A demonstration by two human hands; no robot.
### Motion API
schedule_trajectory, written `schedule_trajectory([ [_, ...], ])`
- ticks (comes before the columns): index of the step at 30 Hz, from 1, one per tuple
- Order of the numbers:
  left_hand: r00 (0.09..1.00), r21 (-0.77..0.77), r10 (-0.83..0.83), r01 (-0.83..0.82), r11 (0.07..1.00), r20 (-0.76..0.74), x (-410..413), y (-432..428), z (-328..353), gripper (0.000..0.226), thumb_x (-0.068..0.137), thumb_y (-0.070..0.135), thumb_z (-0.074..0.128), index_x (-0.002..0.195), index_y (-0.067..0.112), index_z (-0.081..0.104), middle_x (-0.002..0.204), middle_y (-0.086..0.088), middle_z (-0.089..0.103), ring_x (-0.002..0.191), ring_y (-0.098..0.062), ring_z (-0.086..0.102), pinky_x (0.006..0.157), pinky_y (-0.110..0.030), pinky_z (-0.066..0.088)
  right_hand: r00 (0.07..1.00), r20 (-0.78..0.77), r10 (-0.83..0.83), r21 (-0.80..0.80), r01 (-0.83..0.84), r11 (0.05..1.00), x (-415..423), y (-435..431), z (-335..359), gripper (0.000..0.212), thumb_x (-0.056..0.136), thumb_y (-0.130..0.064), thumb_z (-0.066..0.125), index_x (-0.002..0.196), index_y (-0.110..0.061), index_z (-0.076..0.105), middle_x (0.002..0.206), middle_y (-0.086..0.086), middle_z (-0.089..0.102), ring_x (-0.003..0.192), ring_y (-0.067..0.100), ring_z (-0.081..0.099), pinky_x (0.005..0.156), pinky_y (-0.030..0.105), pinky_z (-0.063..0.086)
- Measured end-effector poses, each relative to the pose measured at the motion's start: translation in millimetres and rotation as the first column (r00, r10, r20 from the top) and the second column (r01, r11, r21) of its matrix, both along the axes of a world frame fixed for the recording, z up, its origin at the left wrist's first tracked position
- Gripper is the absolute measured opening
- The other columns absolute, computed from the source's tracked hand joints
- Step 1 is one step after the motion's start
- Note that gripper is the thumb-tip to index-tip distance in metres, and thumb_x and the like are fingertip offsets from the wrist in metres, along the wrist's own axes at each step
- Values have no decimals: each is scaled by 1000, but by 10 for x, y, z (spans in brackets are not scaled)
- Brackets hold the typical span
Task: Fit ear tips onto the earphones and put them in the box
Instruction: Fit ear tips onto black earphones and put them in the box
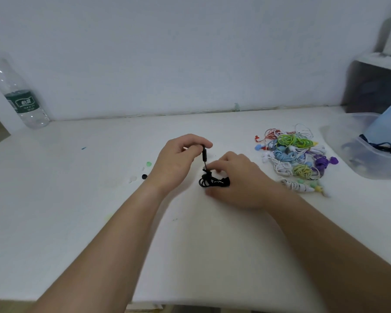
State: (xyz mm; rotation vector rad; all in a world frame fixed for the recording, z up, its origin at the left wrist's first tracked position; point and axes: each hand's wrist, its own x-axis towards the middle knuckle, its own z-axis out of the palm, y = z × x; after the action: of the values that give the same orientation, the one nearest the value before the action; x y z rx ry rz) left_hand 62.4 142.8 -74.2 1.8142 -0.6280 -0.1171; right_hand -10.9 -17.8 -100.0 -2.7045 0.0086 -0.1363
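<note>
Earphones, black and loosely coiled, sit on the white worktop just left of the pile of coloured sets, between both hands. The left hand, farther left of the pile, pinches a short black barrel on the cord between thumb and forefinger, holding it upright above the coil. The right hand, nearest the pile, curls its fingers down over the coil's right end with the thumb beneath, gripping it. It hides that end, and the buds of the earphones are too small and dark to tell whether tips are on them.

The pile is a tangle of red, green, blue, white and purple cords. Where one set ends and the next begins is hard to make out, and its near edge is blurred.

Right of the pile stands a clear plastic box, cut off by the frame edge. A dark cord lies in it. A pale blue dome rests over its far side, also cut off; what it is cannot be told.

Well left of the pile, beyond the left hand, lie loose tips: a green tip, a black tip and a pale tip barely distinct from the worktop. Farthest left of the pile, a bottle with a green label stands by the wall, its top blurred.
</note>
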Motion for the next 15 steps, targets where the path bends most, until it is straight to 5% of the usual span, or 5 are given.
schedule_trajectory([
  [5,1000,5,-7,7,1000,2,50,45,-31,9,93,23,68,97,27,75,89,-1,70,73,-6,56,77,-20,45,996,74,-40,195,25,981,2,-59,8,17,82,-45,76,88,-33,65,88,-12,62,72,0,54,68,24,43],
  [10,1000,-56,14,-15,998,-22,3,-24,34,11,92,24,70,95,16,76,79,1,75,66,-5,60,61,-13,46,985,61,-159,618,88,781,-52,-112,225,16,83,-34,79,81,-22,70,56,-16,55,47,-2,46,48,11,34],
  [15,999,-139,1,-7,990,-43,-167,-330,266,16,92,26,70,93,10,74,82,-4,77,70,-13,68,67,-24,56,981,32,-190,656,123,744,-288,-358,587,14,87,-31,77,84,-19,71,51,-16,52,42,-2,41,42,11,29],
])
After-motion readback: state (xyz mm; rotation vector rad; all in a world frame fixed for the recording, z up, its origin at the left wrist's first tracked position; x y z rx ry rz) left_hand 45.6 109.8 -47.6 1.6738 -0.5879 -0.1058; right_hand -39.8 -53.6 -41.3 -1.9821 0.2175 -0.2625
